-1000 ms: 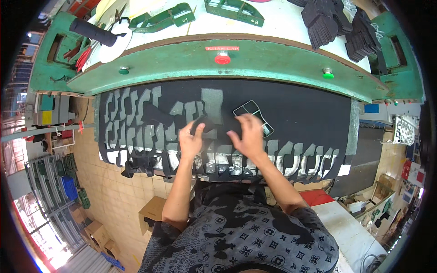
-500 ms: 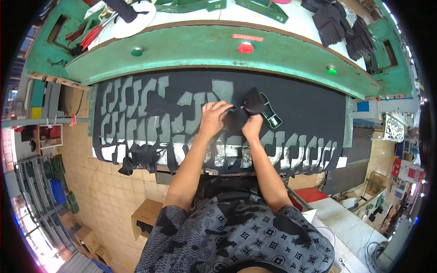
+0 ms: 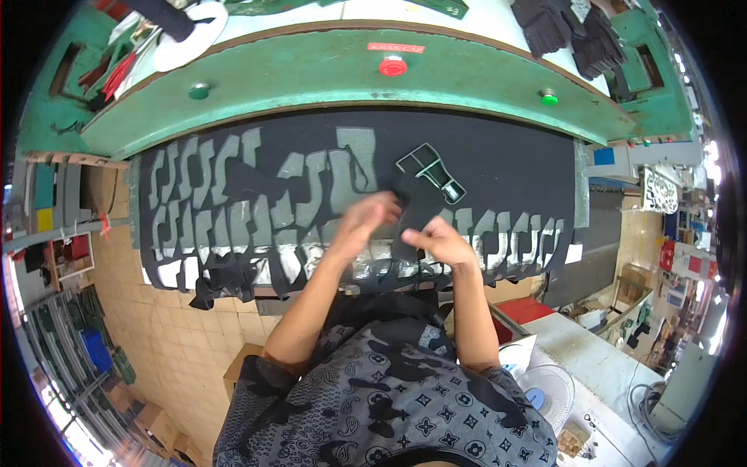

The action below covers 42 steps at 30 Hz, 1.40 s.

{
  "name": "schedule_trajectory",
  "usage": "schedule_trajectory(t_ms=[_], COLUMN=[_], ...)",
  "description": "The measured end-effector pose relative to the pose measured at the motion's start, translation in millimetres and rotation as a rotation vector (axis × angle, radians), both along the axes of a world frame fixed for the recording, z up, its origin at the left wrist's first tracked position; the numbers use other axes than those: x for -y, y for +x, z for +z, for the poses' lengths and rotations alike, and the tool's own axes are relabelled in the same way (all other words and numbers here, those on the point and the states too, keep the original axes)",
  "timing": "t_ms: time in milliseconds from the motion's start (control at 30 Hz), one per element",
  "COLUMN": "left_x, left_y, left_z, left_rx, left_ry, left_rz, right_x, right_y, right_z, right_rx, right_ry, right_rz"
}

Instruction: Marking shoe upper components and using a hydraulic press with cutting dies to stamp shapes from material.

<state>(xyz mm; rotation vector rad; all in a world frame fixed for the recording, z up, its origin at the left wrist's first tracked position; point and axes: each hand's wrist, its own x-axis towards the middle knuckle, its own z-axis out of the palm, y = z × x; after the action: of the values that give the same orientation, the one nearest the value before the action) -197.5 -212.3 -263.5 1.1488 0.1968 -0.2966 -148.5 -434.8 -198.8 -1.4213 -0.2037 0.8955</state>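
Observation:
Black sheet material [image 3: 513, 156] covers the cutting bed, with rows of grey-green cut-out gaps [image 3: 342, 175] across its left side and front edge. My right hand [image 3: 445, 243] pinches a dark cut piece of the material [image 3: 406, 243] between thumb and fingers, over the front part of the sheet. Close by on its left, my left hand [image 3: 364, 226] is smeared by motion near the top of that piece, so its grip is unclear. Just beyond my right hand, a green-edged cutting die [image 3: 430, 173] lies on the sheet. A loose black piece [image 3: 253, 183] rests at the left.
A green machine beam [image 3: 311, 74] spans the far side, bearing a red push button [image 3: 393, 65] and green buttons [image 3: 549, 97]. Stacks of black pieces [image 3: 545, 27] sit behind it. Black scraps [image 3: 222, 284] hang off the front left edge. A white side table [image 3: 568, 342] stands at lower right.
My right hand has moved down and right, away from the die, which is now uncovered. The dark pieces held over the die have come nearer me. The whole view has shifted slightly.

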Motion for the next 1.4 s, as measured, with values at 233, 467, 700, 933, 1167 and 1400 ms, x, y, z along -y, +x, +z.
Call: schedule_trajectory(t_ms=[233,467,700,933,1167,1400], left_x=[-4,-40,-12,10,-21,-152], left_y=[-21,-39,-31,-39,-23,-3], left_z=[-4,7,31,43,11,15], left_rx=[-0.227,-0.26,0.087,0.348,-0.272,-0.036], left_ry=[-0.295,0.281,0.57,0.544,0.7,1.471], left_rz=[0.441,0.281,0.406,0.154,0.813,0.984], right_x=[-25,15,-24,-48,-36,-37], right_y=[37,61,-22,-72,-58,47], right_z=[-5,-80,-51,-34,-27,6], right_rx=[0.972,1.188,0.386,0.072,0.16,0.983], right_ry=[-0.78,-0.814,-0.028,0.075,0.033,-0.696], right_rz=[-0.17,-0.273,-0.45,-0.315,-0.265,0.019])
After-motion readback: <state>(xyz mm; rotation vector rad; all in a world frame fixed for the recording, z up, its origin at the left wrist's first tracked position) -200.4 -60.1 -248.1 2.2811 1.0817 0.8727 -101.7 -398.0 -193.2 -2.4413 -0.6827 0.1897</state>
